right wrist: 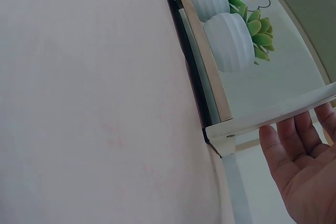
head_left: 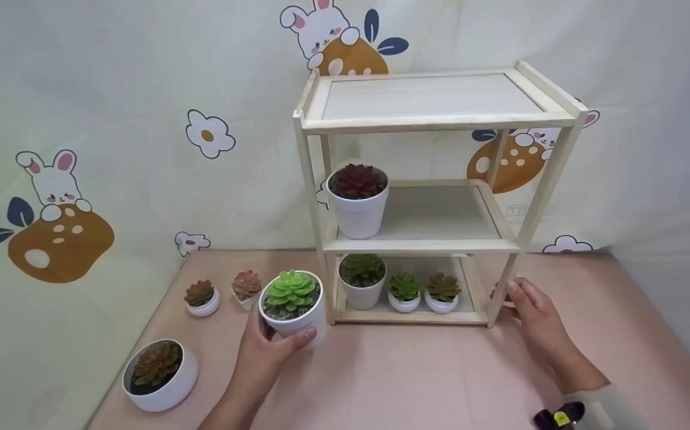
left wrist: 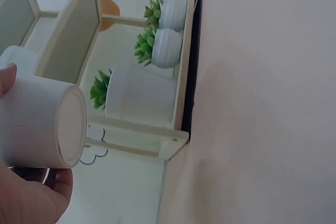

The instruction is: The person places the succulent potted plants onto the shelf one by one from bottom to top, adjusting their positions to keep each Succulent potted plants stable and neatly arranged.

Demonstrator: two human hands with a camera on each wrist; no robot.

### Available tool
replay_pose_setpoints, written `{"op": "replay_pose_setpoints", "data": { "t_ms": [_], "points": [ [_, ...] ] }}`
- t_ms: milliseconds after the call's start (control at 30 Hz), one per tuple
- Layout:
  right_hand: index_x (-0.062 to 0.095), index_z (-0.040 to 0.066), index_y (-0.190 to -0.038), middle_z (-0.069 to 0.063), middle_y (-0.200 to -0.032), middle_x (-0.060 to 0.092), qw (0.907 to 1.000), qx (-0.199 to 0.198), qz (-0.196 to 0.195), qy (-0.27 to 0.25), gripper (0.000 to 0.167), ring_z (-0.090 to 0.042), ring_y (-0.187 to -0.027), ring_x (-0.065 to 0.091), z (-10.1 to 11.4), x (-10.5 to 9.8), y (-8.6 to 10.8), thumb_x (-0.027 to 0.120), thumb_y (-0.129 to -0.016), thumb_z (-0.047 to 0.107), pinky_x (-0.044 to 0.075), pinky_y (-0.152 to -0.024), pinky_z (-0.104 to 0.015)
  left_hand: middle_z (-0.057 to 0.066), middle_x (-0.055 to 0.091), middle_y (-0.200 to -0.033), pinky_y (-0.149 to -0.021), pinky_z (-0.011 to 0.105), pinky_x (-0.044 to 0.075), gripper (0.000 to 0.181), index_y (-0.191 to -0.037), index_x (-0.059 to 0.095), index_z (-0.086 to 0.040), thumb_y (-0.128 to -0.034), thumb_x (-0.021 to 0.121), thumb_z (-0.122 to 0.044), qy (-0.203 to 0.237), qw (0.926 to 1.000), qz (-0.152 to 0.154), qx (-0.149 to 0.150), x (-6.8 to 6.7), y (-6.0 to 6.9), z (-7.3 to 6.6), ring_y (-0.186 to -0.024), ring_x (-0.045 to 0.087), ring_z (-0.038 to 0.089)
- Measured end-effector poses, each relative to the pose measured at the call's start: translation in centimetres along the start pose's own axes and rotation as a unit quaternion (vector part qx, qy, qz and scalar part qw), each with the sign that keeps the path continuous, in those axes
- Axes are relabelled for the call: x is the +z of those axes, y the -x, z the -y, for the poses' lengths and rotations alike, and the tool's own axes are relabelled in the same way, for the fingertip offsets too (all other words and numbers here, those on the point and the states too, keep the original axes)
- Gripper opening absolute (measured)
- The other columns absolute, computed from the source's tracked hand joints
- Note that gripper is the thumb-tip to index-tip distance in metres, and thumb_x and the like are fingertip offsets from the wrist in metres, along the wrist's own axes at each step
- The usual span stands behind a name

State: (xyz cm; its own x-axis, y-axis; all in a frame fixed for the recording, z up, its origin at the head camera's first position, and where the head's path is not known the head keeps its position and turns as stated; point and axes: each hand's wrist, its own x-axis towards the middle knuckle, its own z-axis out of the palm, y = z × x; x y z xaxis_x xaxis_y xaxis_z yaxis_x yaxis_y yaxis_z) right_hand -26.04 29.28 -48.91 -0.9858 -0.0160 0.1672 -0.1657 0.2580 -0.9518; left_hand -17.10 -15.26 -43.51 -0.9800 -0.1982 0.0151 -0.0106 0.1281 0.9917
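My left hand point(head_left: 267, 358) grips a white pot point(head_left: 312, 322) with a bright green succulent point(head_left: 291, 291), raised in front of the shelf's left side. In the left wrist view the pot point(left wrist: 31, 121) is tilted with its base showing, the thumb on one side and the fingers of my left hand point(left wrist: 31, 195) on the other. At the wooden shelf's point(head_left: 419, 246) lower right front post, my right hand point(head_left: 539, 325) holds on with thumb and fingers. The right wrist view shows the fingertips of that hand point(right wrist: 310, 166) against the post point(right wrist: 283, 109), partly hidden by it.
A dark red succulent pot point(head_left: 359, 206) stands on the middle tier. On the bottom tier are a larger pot point(head_left: 362, 292) and two small ones point(head_left: 404, 303) point(head_left: 442, 303). Left on the table point(head_left: 410, 376) stand a wide bowl pot point(head_left: 162, 388) and two small plants point(head_left: 204, 306) point(head_left: 247, 286).
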Motion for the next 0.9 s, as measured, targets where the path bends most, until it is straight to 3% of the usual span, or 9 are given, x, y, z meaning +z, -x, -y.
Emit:
{"op": "replay_pose_setpoints", "data": {
  "t_ms": [233, 467, 900],
  "points": [
    [0.056, -0.009, -0.131, -0.008, -0.115, 0.07, 0.9999, -0.004, -0.005, -0.01, 0.046, -0.003, -0.106, 0.067, -0.1, 0.3, 0.1, 0.041, -0.114, 0.031, 0.059, -0.092, -0.021, 0.015, 0.045, -0.159, -0.128, 0.057, 0.026, 0.101, -0.157, 0.033, -0.01, -0.0763, 0.093, -0.018, 0.002, 0.9998, 0.016, 0.015, 1.5, 0.1, -1.6, -0.152, 0.037, 0.038],
    [0.054, -0.008, -0.132, -0.014, -0.12, 0.067, 0.9999, 0.003, 0.002, 0.013, 0.053, -0.002, -0.108, 0.066, -0.1, 0.0, -0.1, 0.04, -0.113, 0.039, 0.058, -0.094, -0.019, 0.016, 0.048, -0.155, -0.127, 0.058, 0.029, 0.099, -0.156, 0.033, -0.007, -0.0777, 0.092, -0.02, 0.021, 0.9985, 0.025, 0.043, 3.2, 0.2, -2.8, -0.148, 0.042, 0.036],
    [0.053, -0.005, -0.136, -0.011, -0.123, 0.067, 0.9993, 0.012, 0.014, 0.031, 0.058, 0.001, -0.11, 0.064, -0.1, -0.3, 0.0, 0.038, -0.112, 0.045, 0.057, -0.098, -0.023, 0.011, 0.046, -0.157, -0.127, 0.057, 0.028, 0.103, -0.158, 0.033, -0.012, -0.075, 0.094, -0.021, 0.044, 0.9936, 0.059, 0.086, 6.9, -0.2, -4.6, -0.15, 0.04, 0.032]
  ]
}}
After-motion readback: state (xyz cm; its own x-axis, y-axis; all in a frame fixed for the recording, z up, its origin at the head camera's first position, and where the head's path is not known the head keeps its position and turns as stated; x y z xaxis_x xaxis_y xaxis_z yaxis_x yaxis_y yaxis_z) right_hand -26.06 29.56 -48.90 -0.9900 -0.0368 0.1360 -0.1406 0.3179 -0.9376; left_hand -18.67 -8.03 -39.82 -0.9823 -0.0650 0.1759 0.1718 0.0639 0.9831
